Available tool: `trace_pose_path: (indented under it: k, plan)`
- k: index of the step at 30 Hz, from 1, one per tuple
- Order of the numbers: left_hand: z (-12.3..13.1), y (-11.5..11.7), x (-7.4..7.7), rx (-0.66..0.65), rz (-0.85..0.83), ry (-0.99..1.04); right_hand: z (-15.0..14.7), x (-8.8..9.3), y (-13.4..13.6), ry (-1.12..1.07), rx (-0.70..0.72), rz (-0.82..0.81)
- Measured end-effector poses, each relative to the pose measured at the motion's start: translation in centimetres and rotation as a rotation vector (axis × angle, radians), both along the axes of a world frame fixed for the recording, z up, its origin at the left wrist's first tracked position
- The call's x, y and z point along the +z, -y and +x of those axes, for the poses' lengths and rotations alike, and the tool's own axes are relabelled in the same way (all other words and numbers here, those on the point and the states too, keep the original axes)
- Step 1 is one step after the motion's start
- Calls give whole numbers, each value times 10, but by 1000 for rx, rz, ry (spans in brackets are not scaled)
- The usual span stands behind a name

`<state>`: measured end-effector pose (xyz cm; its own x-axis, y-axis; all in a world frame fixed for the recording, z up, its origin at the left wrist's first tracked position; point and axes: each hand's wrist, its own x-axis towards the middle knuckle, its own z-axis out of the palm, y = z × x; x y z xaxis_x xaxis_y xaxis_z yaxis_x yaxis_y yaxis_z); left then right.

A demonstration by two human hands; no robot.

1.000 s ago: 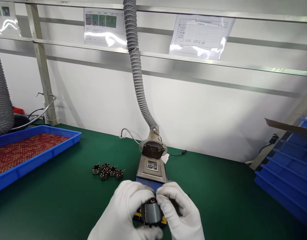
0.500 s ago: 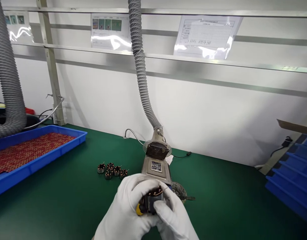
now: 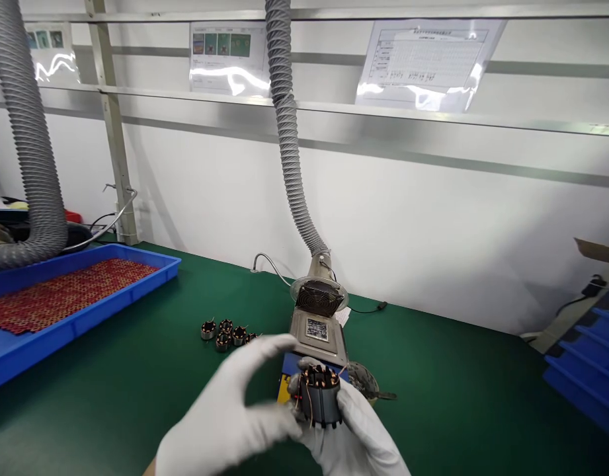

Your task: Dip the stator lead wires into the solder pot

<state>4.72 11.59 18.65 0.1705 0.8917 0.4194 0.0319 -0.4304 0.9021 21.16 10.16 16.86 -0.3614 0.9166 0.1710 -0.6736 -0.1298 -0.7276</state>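
A green tabletop [image 3: 135, 383] is backed by a white wall [image 3: 433, 225]. Above the surface, a wire-wound core [image 3: 323, 400] is gripped by the right hand [image 3: 356, 430], fingers curled; beside it, the left hand [image 3: 225, 403] is held with thumb and fingers spread.

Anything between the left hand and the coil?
Partly: gray fingertips of the right hand, which holds the coil, wrap its left side, facing the open left hand. Nothing else visibly blocks that gap; whether the left thumb touches those fingertips is unclear.
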Motion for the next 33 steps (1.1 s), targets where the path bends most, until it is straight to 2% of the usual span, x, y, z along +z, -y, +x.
trace_pose_path:
  k: [2,3,5,8,12,13,15,17,19,22,24,26,28,29,31,33]
  plan:
    - [6,3,3,-118,9,-149,1,-2,-2,73,-61,39]
    - [10,3,4,-147,38,-127,-1,-3,-3,99,-95,59]
    - [19,2,1,-167,109,42,-7,-7,-3,98,-136,63]
    - [25,-1,-6,-134,101,309,-17,-12,-2,43,-128,29]
    - [16,-2,-6,28,-10,632,-19,-11,0,42,-73,8]
    - [13,-2,-4,50,-24,652,-17,-10,1,47,-65,0]
    - [9,-1,-1,-25,-90,537,-15,-9,0,58,-71,-2]
    - [10,1,0,-192,-194,344,-14,-8,0,69,-96,21]
    - [17,3,-1,-261,-207,301,-15,-9,0,73,-128,46]
    - [26,6,-3,-177,-73,413,-19,-12,2,87,-168,73]
    - [26,6,-3,-140,-58,533,-19,-12,4,112,-170,84]
    - [18,5,0,-81,-76,743,-17,-12,5,130,-154,83]
    - [6,4,3,66,1,963,-14,-10,5,122,-151,73]
    - [0,3,5,140,34,990,-12,-9,5,111,-156,70]
    - [-6,3,7,145,20,792,-10,-8,4,93,-170,68]
    - [-4,5,8,-42,-89,438,-11,-7,3,93,-189,72]
